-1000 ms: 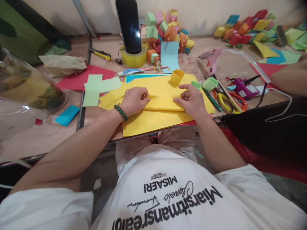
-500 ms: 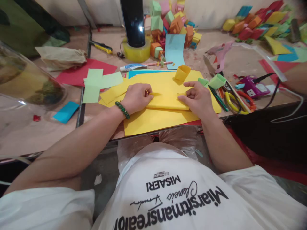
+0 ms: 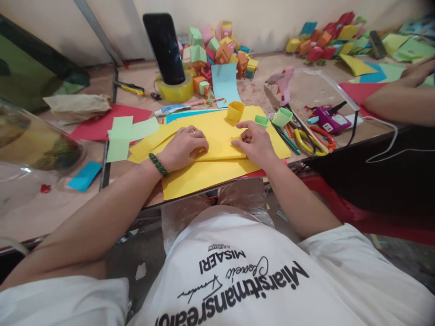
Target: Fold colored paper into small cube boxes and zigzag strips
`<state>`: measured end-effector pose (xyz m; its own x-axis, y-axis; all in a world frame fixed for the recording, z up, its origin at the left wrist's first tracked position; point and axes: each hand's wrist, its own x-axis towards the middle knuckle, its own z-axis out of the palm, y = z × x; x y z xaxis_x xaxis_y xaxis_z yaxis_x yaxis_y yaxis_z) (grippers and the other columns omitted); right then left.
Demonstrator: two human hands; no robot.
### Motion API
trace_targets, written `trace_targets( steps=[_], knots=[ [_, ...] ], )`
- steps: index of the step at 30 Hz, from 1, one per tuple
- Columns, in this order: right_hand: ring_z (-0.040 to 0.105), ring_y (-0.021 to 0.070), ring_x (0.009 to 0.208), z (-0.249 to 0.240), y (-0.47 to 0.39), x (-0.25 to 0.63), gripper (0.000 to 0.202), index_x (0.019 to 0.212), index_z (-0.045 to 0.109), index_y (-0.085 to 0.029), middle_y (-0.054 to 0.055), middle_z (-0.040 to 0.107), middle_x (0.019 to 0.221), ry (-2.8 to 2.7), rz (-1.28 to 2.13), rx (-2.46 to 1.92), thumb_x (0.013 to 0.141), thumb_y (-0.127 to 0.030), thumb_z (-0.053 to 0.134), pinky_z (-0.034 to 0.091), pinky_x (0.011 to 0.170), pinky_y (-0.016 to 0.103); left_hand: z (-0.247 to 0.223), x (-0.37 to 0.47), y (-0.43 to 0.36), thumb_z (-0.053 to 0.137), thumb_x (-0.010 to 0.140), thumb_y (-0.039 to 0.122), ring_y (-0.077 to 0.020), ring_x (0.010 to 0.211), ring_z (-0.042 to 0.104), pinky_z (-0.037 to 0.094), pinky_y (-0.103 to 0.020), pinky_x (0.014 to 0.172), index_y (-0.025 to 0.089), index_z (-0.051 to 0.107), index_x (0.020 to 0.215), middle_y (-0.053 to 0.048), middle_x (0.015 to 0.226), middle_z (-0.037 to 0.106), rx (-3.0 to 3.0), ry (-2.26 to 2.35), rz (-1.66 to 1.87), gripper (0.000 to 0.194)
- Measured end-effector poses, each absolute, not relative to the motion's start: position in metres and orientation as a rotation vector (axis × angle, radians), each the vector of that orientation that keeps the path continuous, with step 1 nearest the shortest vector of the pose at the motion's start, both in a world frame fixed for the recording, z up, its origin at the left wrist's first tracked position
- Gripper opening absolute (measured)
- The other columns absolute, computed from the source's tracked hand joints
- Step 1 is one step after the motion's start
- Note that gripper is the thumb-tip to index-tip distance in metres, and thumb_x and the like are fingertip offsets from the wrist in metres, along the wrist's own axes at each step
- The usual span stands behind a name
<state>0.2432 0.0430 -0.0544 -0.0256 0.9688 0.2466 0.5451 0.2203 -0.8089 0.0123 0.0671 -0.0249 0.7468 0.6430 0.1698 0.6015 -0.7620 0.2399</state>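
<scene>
A yellow paper piece point(image 3: 220, 147) lies flat on a stack of larger yellow sheets point(image 3: 193, 181) at the table's front edge. My left hand point(image 3: 187, 146), with a green bead bracelet at the wrist, is curled over its left end, fingertips mostly hidden. At the right end, my right hand point(image 3: 253, 142) has its thumb against the paper and its other fingers bent, with a small yellow edge showing at the fingers. Just beyond my right hand stands a small folded yellow paper box point(image 3: 235, 111). Two green folded pieces, one of them a light green box point(image 3: 282, 117), sit right of it.
A phone point(image 3: 165, 50) leans upright in a tape roll point(image 3: 175, 88). Colourful paper boxes point(image 3: 224, 52) are heaped behind. On the right are a pink glue gun point(image 3: 282, 83), scissors point(image 3: 307, 142), a purple power adapter point(image 3: 329, 120) and another person's arm point(image 3: 401, 106). Light green paper point(image 3: 120, 136) lies left.
The view has shifted, so the table appears further left. My left hand has gone from pinching the paper's raised edge to curling down over it. My right hand stays at the right end.
</scene>
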Motion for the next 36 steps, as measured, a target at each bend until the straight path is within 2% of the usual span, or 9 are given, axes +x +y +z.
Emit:
trace_targets(
  steps=[5, 9, 14, 19, 24, 26, 29, 31, 36],
  knots=[
    [0.046, 0.0093, 0.054, -0.053, 0.043, 0.242, 0.035, 0.102, 0.055, -0.016, -0.008, 0.047, 0.06, -1.68, 0.68, -1.442, 0.068, -0.022, 0.064, 0.037, 0.056, 0.023, -0.008, 0.011, 0.061, 0.036, 0.072, 0.012, -0.0202, 0.088, 0.059, 0.044, -0.034, 0.086, 0.016, 0.069, 0.084, -0.008, 0.095, 0.068, 2.788, 0.85, 0.232, 0.035],
    [0.046, 0.0093, 0.054, -0.057, 0.044, 0.244, 0.037, 0.103, 0.056, -0.016, -0.008, 0.048, 0.06, -1.657, 0.658, -1.432, 0.068, -0.023, 0.064, 0.038, 0.056, 0.023, -0.007, 0.007, 0.052, 0.036, 0.075, 0.019, -0.0218, 0.092, 0.06, 0.045, -0.034, 0.088, 0.015, 0.069, 0.091, -0.009, 0.102, 0.067, 2.834, 0.873, 0.21, 0.036],
    [0.048, 0.0105, 0.054, -0.063, 0.045, 0.248, 0.04, 0.105, 0.057, -0.016, -0.007, 0.05, 0.061, -1.639, 0.671, -1.43, 0.068, -0.028, 0.066, 0.039, 0.055, 0.024, -0.009, 0.0, 0.046, 0.036, 0.076, 0.019, -0.0212, 0.091, 0.062, 0.046, -0.032, 0.085, 0.016, 0.065, 0.103, -0.009, 0.105, 0.067, 2.783, 0.944, 0.186, 0.04],
    [0.054, 0.0131, 0.059, -0.063, 0.041, 0.246, 0.04, 0.108, 0.057, -0.018, -0.004, 0.057, 0.065, -1.654, 0.625, -1.478, 0.07, -0.028, 0.065, 0.042, 0.058, 0.025, -0.003, -0.01, 0.045, 0.036, 0.076, 0.017, -0.0178, 0.101, 0.061, 0.044, -0.028, 0.091, 0.02, 0.065, 0.102, -0.005, 0.116, 0.066, 2.695, 0.875, 0.122, 0.039],
    [0.059, 0.0148, 0.065, -0.06, 0.035, 0.244, 0.037, 0.112, 0.057, -0.022, -0.002, 0.064, 0.074, -1.798, 0.479, -1.626, 0.075, -0.024, 0.063, 0.045, 0.065, 0.027, 0.006, -0.013, 0.045, 0.04, 0.074, 0.014, -0.0198, 0.108, 0.059, 0.042, -0.031, 0.097, 0.021, 0.065, 0.111, -0.006, 0.127, 0.062, 2.711, 0.855, -0.017, 0.046],
    [0.06, 0.016, 0.07, -0.055, 0.032, 0.245, 0.036, 0.113, 0.058, -0.022, 0.001, 0.066, 0.083, -1.892, 0.391, -1.647, 0.077, -0.02, 0.061, 0.047, 0.067, 0.029, 0.009, -0.012, 0.045, 0.041, 0.075, 0.014, -0.0206, 0.107, 0.059, 0.041, -0.033, 0.097, 0.023, 0.065, 0.115, -0.006, 0.128, 0.061, 2.737, 0.829, -0.058, 0.047],
    [0.06, 0.0198, 0.092, -0.04, 0.025, 0.243, 0.029, 0.103, 0.064, -0.022, 0.006, 0.066, 0.106, -2.088, 0.174, -1.437, 0.078, -0.009, 0.054, 0.049, 0.077, 0.033, 0.012, -0.01, 0.044, 0.044, 0.074, 0.013, -0.0224, 0.107, 0.059, 0.04, -0.037, 0.097, 0.026, 0.065, 0.116, -0.007, 0.128, 0.06, 2.763, 0.798, -0.092, 0.049],
    [0.058, 0.0191, 0.094, -0.031, 0.02, 0.239, 0.027, 0.09, 0.067, -0.022, 0.006, 0.067, 0.101, -2.272, 0.118, -1.165, 0.081, -0.005, 0.048, 0.049, 0.08, 0.032, 0.013, -0.007, 0.042, 0.047, 0.074, 0.014, -0.0238, 0.105, 0.06, 0.039, -0.041, 0.098, 0.027, 0.065, 0.117, -0.009, 0.127, 0.059, 2.774, 0.807, -0.106, 0.049],
    [0.056, 0.0182, 0.084, -0.025, 0.014, 0.222, 0.022, 0.091, 0.066, -0.017, 0.008, 0.068, 0.09, -2.636, 0.086, -0.834, 0.087, -0.006, 0.048, 0.048, 0.074, 0.032, 0.016, 0.0, 0.039, 0.049, 0.072, 0.016, -0.0242, 0.098, 0.061, 0.04, -0.044, 0.094, 0.028, 0.063, 0.119, -0.011, 0.119, 0.061, 2.785, 0.828, -0.157, 0.051]
  ],
)
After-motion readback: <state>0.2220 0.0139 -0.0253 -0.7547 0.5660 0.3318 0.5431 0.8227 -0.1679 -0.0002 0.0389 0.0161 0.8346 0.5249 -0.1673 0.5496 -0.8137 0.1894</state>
